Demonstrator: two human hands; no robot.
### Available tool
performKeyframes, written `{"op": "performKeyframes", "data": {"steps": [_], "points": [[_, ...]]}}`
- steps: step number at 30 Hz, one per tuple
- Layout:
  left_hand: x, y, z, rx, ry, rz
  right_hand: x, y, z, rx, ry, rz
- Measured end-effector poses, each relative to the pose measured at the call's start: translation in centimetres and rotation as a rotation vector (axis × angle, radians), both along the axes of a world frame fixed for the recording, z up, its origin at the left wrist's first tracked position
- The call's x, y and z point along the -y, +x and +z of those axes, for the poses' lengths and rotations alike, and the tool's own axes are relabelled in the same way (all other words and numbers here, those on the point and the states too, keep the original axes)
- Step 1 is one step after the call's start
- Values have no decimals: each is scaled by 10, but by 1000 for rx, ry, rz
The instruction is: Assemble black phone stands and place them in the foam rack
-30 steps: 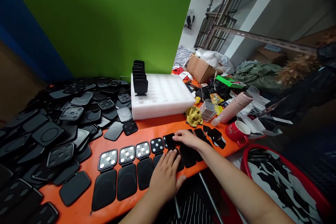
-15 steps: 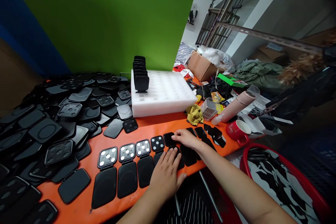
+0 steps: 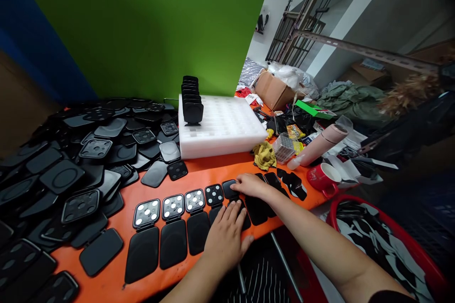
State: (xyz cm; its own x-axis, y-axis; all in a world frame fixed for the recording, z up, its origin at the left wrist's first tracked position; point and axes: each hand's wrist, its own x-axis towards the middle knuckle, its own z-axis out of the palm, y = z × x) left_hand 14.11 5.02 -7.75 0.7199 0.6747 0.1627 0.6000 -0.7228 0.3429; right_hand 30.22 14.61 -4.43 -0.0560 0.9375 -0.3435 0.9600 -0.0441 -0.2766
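Several hinged black two-panel pieces [image 3: 173,244] lie unfolded in a row on the orange table. Four of their small upper panels show white round dots. The fifth small panel [image 3: 228,191] has a plain dark face, and the curled fingers and thumb of my right hand [image 3: 251,186] are closed at its right edge. My left hand [image 3: 225,229] lies flat, fingers stretched, over the larger lower panels just below, partly hiding them. More dark panels run rightward, partly under my right wrist.
A heap of similar black pieces [image 3: 64,175] covers the table's left. Behind the row, a white foam block [image 3: 223,144] bears upright black pieces [image 3: 193,112]. To the right are a yellow cloth [image 3: 265,155], pink bottle [image 3: 323,144], red mug [image 3: 314,180] and red tub [image 3: 332,213] of black-and-white scraps.
My right hand has shifted very slightly at the small panel, whose face now looks greyer and shinier. My left hand stays in place. The whole view has moved a little.
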Motion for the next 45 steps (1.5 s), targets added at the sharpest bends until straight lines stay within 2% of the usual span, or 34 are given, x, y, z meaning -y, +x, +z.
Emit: {"op": "performKeyframes", "data": {"steps": [3,6,10,12,19,23,29,34,41,45], "points": [[0,0,0,6,26,2,4,-6,7,77,80,14],[0,1,0,9,38,9,23,-13,12,110,169,24],[0,2,-2,-11,35,12,57,-14,3,-41,271,277],[0,3,-3,-17,39,10,66,-12,-5,-97,301,354],[2,3,-3,-3,58,-3,51,-18,-15,-69,362,311],[4,1,-5,-14,82,-8,46,-25,-9,-12,355,332],[6,1,-9,-21,101,14,59,-17,4,-7,299,373],[5,0,-7,3,70,-10,52,-12,5,25,224,458],[6,-2,-6,-7,49,-41,47,-23,-9,-20,285,354],[8,-3,-6,-11,81,-40,38,-22,-1,-61,280,268]]}}
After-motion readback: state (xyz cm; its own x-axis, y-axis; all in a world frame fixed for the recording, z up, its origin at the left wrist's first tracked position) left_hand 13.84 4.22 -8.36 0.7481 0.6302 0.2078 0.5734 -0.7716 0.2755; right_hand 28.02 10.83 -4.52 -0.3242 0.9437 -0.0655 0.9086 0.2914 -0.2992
